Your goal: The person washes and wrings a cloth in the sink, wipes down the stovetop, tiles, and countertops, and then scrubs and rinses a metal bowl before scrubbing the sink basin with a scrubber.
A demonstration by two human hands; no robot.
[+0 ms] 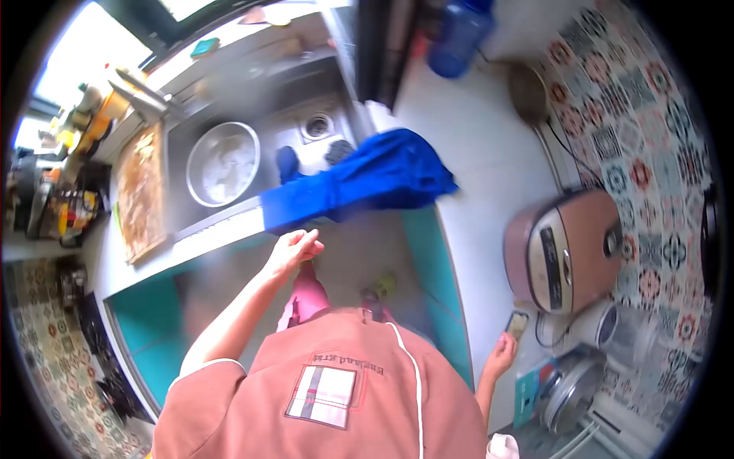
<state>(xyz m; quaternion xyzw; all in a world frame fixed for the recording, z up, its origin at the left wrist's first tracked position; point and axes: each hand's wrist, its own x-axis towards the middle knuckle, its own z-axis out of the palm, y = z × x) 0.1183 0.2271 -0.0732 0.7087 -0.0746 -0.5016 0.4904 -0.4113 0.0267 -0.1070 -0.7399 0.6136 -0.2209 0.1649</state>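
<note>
My left hand is loosely closed, fingers curled together, with nothing visible in it. It hovers just in front of a bright blue cloth, which lies across the sink's front edge and onto the counter at its right. At the lower right, my right hand reaches over the counter. Its fingers meet the near end of a small flat rectangular object with a dark edge, perhaps a phone. A metal basin stands in the sink, with dark cloth pieces beside it.
A wooden board lies left of the sink. On the right counter are a pink rice cooker, a long-handled pan, a blue water bottle and a metal pot. Teal cabinet fronts stand below.
</note>
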